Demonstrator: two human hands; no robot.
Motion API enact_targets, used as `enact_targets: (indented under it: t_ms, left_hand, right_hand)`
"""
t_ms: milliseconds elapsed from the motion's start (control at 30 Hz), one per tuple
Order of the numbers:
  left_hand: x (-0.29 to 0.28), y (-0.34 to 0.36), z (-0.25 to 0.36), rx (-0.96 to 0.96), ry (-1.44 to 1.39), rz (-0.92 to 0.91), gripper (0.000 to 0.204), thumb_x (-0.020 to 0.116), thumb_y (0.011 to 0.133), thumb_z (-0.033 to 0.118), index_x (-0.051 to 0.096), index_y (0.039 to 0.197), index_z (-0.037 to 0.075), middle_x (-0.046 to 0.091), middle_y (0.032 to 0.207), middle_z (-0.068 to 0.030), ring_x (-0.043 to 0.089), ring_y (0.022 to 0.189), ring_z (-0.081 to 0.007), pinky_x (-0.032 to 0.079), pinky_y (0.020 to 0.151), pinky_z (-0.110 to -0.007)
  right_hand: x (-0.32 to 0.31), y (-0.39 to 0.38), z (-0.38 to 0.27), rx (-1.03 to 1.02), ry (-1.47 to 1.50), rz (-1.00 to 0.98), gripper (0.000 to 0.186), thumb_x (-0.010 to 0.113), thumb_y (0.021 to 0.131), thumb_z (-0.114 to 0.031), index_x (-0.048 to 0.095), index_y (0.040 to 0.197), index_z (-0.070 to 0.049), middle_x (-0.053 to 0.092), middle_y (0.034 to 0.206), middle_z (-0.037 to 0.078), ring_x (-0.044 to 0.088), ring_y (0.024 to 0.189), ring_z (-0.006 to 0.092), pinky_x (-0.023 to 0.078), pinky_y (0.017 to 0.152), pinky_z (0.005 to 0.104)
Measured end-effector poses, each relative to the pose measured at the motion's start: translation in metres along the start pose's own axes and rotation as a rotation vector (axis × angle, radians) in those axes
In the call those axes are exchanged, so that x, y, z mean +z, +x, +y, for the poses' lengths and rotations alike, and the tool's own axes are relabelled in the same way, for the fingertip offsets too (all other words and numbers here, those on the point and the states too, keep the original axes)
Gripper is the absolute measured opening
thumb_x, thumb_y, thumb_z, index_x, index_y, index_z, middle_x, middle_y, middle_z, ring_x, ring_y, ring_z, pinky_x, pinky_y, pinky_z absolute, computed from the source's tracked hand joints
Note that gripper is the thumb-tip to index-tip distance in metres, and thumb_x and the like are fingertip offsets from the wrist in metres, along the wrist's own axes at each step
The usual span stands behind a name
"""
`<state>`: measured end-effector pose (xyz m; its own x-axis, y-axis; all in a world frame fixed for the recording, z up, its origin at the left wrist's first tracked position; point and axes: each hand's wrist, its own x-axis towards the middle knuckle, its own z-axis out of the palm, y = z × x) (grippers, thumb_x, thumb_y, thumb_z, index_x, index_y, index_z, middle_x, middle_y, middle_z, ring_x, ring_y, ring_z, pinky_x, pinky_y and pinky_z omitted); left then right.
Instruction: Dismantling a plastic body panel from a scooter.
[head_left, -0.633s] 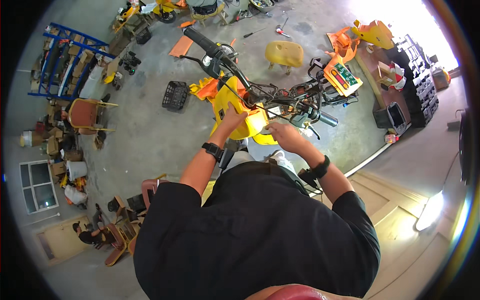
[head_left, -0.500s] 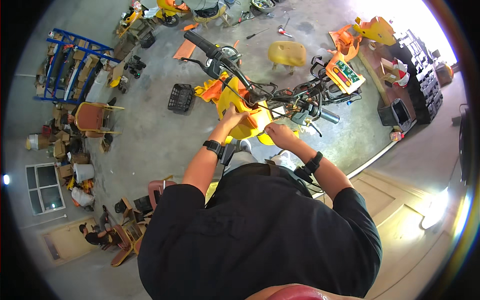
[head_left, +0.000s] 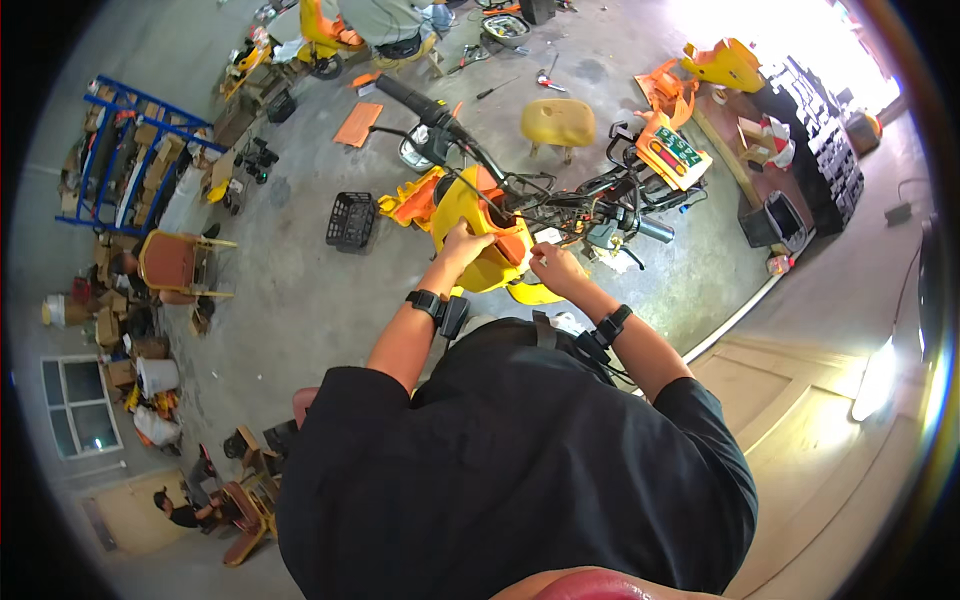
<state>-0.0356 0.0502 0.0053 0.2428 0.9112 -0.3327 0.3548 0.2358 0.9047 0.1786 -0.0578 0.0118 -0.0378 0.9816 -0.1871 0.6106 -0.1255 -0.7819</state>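
Note:
A yellow and orange scooter front panel (head_left: pixel 478 262) sits at the front of a partly stripped scooter, below its handlebar (head_left: pixel 478 150). My left hand (head_left: pixel 462 245) grips the panel's left side, its thumb lying over the front of the opening. Beside the panel's right edge is my right hand (head_left: pixel 558 270), thumb and fingers pinched together. Whatever is between those fingertips is too small to make out. Bare cables and the black frame (head_left: pixel 585 205) show behind the panel. Orange body parts (head_left: pixel 412 200) lie against its left side.
A black plastic basket (head_left: pixel 351 220) stands on the floor to the left. Beyond the scooter are a yellow seat (head_left: pixel 558 122), a screwdriver (head_left: pixel 497 88) and an orange flat panel (head_left: pixel 358 124). A brown chair (head_left: pixel 180 265) stands at left. Another person works at the far top.
My view has shifted a little, and my shoes are now mostly hidden. My right hand stays pinched but its fingertips have come slightly up by the panel's edge. The left hand keeps its grip.

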Motion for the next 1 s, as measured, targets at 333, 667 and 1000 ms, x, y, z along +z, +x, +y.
enact_targets:
  t_ms: [333,667,1000]
  left_hand:
    - [-0.005,0.008,-0.006,0.032,0.109,-0.015,0.05,0.075,0.071,0.014,0.053,0.113,-0.003,0.065,0.1,-0.0155,0.065,0.089,-0.0245,0.053,0.076,-0.035]
    - [-0.003,0.01,0.004,0.033,0.12,-0.049,0.052,0.077,0.07,0.015,0.052,0.112,-0.003,0.064,0.103,-0.0152,0.064,0.091,-0.0246,0.051,0.079,-0.034]
    - [-0.048,0.072,0.024,0.214,0.12,-0.051,0.069,0.071,0.078,0.03,0.042,0.132,-0.002,0.06,0.117,-0.0173,0.058,0.108,-0.0277,0.045,0.092,-0.036]
  right_hand:
    - [0.024,0.011,-0.033,-0.094,0.002,-0.021,0.031,0.059,0.083,-0.024,0.064,0.104,-0.002,0.066,0.101,0.017,0.064,0.092,0.0325,0.049,0.083,0.0398]
    - [0.033,0.018,-0.05,-0.086,-0.201,0.001,0.034,0.061,0.08,-0.032,0.066,0.098,-0.003,0.065,0.09,0.02,0.062,0.085,0.0354,0.049,0.077,0.0444]
    - [0.037,0.028,-0.063,0.008,-0.253,0.033,0.035,0.061,0.077,-0.037,0.066,0.081,-0.002,0.065,0.087,0.019,0.063,0.081,0.0354,0.049,0.072,0.0451]
